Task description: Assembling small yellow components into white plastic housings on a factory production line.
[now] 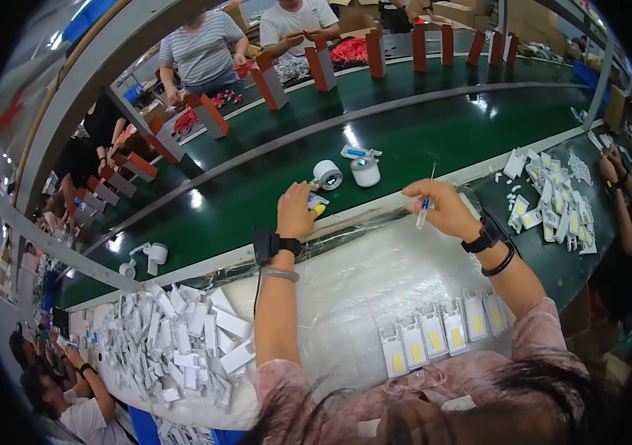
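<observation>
We see a long green conveyor belt (449, 137) curving across the room, white patches of light (351, 135) gleaming on its surface. A grey metal frame (67, 96) arches over the left side, and we find cardboard boxes (542, 31) stacked at the back. Nearer us, a pale-covered worktable (353, 285) meets the belt, beside a dark green tabletop (551, 265).

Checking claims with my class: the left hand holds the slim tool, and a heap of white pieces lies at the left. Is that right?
No: the head view shows the slim tool in the right hand, not the left hand. The heap of white pieces does lie at the left.
</observation>
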The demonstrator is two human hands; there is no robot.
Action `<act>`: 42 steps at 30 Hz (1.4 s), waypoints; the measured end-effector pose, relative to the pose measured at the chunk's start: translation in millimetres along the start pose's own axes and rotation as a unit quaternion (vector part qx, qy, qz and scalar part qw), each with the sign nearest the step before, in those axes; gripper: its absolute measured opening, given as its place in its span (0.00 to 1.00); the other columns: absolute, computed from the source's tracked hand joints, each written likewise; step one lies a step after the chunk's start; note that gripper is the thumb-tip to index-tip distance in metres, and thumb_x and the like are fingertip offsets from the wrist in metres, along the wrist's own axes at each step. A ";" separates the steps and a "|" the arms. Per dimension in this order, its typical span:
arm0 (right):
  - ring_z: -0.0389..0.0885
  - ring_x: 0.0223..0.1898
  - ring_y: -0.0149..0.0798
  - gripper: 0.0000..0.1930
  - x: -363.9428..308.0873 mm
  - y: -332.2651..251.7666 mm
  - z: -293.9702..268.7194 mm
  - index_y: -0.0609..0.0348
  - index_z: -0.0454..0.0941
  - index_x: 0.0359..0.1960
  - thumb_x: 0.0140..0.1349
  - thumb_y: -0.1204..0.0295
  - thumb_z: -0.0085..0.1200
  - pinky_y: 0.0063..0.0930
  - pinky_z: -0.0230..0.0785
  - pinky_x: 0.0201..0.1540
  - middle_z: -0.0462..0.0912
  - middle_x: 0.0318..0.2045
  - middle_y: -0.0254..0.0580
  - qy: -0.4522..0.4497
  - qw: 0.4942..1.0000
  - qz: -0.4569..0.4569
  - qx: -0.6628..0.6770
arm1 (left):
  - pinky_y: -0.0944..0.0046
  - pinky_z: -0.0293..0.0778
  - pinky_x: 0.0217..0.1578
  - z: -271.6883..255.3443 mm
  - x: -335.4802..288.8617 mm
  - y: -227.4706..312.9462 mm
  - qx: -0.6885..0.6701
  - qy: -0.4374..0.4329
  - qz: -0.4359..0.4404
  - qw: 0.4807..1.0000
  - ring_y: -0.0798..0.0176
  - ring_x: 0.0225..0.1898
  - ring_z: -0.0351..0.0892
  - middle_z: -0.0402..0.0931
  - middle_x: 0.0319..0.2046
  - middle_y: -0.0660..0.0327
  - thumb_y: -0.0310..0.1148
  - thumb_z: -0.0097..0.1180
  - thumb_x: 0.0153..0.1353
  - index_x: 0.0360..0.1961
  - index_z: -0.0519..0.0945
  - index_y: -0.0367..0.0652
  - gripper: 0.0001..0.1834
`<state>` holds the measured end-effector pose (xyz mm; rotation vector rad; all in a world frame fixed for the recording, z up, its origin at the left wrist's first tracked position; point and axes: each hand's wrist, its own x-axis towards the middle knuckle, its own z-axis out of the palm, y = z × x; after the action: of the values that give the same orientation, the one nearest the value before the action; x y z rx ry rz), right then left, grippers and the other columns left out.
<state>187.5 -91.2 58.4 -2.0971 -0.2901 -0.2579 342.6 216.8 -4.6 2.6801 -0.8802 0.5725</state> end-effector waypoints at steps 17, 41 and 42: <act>0.81 0.34 0.45 0.11 -25.2 -8.0 16.0 0.61 0.80 0.40 0.58 0.70 0.60 0.33 0.71 0.38 0.82 0.33 0.48 -0.232 0.971 -0.045 -0.045 | 0.52 0.73 0.44 -29.7 -10.2 25.5 -0.078 -0.170 -0.145 0.972 0.45 0.44 0.77 0.77 0.41 0.47 0.39 0.65 0.48 0.48 0.74 0.37 0.27; 0.77 0.35 0.28 0.12 -25.2 -14.3 34.5 0.61 0.82 0.37 0.57 0.65 0.63 0.24 0.68 0.42 0.83 0.31 0.36 -0.224 0.960 -0.016 0.170 | 0.69 0.68 0.49 -97.9 -37.1 95.5 -0.563 -0.444 0.027 0.697 0.69 0.44 0.72 0.75 0.44 0.63 0.37 0.67 0.52 0.52 0.73 0.39 0.27; 0.77 0.34 0.28 0.13 -25.4 -13.5 33.7 0.62 0.82 0.38 0.57 0.65 0.63 0.24 0.69 0.42 0.83 0.31 0.36 -0.224 0.961 -0.010 0.162 | 0.66 0.70 0.46 -102.7 -35.3 99.2 -0.473 -0.449 0.031 0.757 0.64 0.42 0.75 0.76 0.41 0.58 0.36 0.67 0.50 0.50 0.73 0.38 0.27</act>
<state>161.5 -58.0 44.6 -1.8064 -0.5805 0.2466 226.6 194.3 83.1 1.8165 -1.0406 -1.0251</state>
